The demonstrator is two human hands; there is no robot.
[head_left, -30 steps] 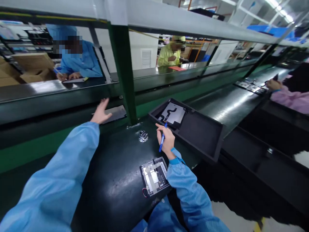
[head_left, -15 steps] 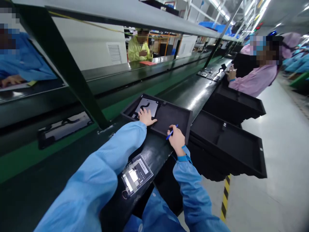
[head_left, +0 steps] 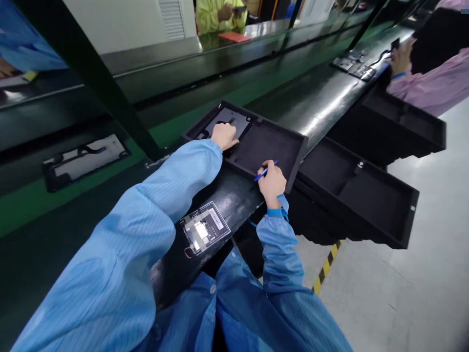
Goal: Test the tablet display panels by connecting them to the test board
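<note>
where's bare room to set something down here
The black tray's right compartment is bare above the right hand; the dark bench is bare between the tray and the far boards. Crowded: the left compartment under the left hand, and around the circuit board.

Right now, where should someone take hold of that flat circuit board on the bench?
Pinch the circuit board by its dark frame's edges, coming from the right. It lies flat, so only the rim offers a grip; the left sleeve crowds its other side, and a wire loop sits at the lower corner.
</note>
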